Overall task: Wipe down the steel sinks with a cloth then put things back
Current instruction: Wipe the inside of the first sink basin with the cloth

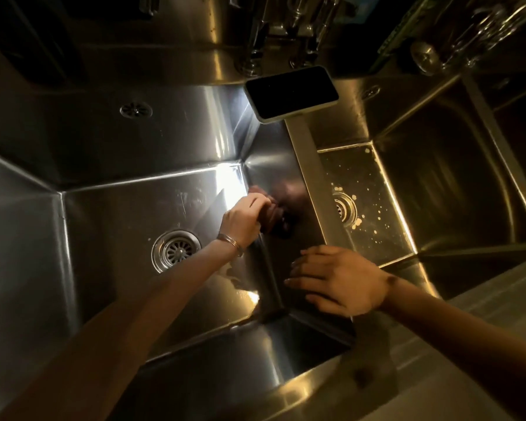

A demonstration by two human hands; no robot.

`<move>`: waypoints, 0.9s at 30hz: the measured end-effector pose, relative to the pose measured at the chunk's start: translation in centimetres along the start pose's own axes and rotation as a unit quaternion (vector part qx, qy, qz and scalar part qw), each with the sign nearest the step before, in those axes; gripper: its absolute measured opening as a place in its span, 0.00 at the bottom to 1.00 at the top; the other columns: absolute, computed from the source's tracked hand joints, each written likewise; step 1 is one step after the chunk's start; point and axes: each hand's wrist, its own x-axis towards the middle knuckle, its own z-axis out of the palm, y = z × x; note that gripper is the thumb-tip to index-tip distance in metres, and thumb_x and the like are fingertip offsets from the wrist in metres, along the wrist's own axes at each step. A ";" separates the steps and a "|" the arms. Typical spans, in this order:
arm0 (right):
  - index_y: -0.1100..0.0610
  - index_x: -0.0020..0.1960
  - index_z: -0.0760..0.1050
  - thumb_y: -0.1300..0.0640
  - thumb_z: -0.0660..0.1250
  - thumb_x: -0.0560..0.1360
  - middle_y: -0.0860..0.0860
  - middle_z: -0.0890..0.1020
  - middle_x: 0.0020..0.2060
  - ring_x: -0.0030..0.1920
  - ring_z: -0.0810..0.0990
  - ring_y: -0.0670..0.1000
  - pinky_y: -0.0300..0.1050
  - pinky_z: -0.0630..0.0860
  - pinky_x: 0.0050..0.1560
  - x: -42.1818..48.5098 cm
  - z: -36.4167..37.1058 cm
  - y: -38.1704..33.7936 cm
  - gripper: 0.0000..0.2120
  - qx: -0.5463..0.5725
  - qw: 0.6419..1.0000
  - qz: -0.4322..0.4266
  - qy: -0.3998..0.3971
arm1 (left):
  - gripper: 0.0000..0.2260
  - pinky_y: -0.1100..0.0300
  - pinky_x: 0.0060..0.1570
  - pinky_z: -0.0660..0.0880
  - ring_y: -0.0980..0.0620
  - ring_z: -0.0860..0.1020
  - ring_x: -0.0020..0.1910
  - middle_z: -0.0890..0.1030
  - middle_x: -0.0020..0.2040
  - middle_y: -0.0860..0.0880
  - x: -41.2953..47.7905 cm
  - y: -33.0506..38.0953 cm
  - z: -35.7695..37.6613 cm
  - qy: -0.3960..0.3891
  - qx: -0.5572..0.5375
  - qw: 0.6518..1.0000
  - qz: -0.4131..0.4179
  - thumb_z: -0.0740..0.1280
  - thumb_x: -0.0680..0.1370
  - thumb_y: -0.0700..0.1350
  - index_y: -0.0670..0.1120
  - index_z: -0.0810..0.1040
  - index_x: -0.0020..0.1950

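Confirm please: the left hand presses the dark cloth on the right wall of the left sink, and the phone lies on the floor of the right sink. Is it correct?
Not quite. In the head view the phone lies on the divider's back end between the sinks, not on the right sink floor. The left hand does press the dark cloth on the left sink's right wall.

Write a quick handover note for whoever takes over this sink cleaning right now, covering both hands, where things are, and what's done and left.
Left hand: gripping the dark cloth, pressed against the right wall of the left sink.
Right hand: empty, resting flat on the divider between sinks.
Phone: lying on the back ledge, overhanging the divider.
Done: left sink floor looks mostly clean.
Left: right sink floor is spotted around its drain; wipe it, then put things back.
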 end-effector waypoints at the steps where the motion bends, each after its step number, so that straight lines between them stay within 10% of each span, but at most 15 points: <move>1: 0.55 0.59 0.79 0.50 0.60 0.77 0.53 0.82 0.53 0.56 0.79 0.53 0.48 0.69 0.67 0.4 0.3 0.4 0.16 0.007 1.000 -0.002 -0.004 | 0.19 0.52 0.47 0.77 0.43 0.78 0.51 0.79 0.54 0.45 1.1 -0.5 -0.1 0.010 -0.024 1.000 -0.015 0.68 0.65 0.32 0.44 0.77 0.55; 8: 0.53 0.59 0.79 0.50 0.59 0.74 0.50 0.82 0.49 0.52 0.79 0.52 0.46 0.70 0.63 0.4 1.4 1.2 0.17 0.057 0.998 -0.005 -0.011 | 0.17 0.50 0.54 0.72 0.41 0.75 0.56 0.78 0.56 0.43 3.8 -4.7 3.3 -0.141 0.045 0.981 -0.126 0.61 0.70 0.32 0.43 0.75 0.57; 18: 0.49 0.60 0.78 0.49 0.60 0.74 0.46 0.82 0.47 0.51 0.80 0.46 0.43 0.69 0.63 0.2 1.6 1.1 0.17 0.069 0.998 0.000 0.004 | 0.22 0.49 0.62 0.73 0.41 0.79 0.56 0.82 0.54 0.38 10.2 -3.8 -2.6 0.148 -0.031 0.988 0.014 0.61 0.62 0.25 0.37 0.82 0.52; 27: 0.48 0.57 0.79 0.48 0.59 0.73 0.44 0.82 0.48 0.52 0.79 0.44 0.40 0.67 0.64 0.1 1.5 1.0 0.17 0.075 0.997 0.018 -0.022 | 0.15 0.51 0.52 0.72 0.40 0.77 0.53 0.80 0.49 0.40 10.0 -8.2 2.4 -0.048 0.002 0.991 -0.124 0.62 0.64 0.28 0.40 0.77 0.48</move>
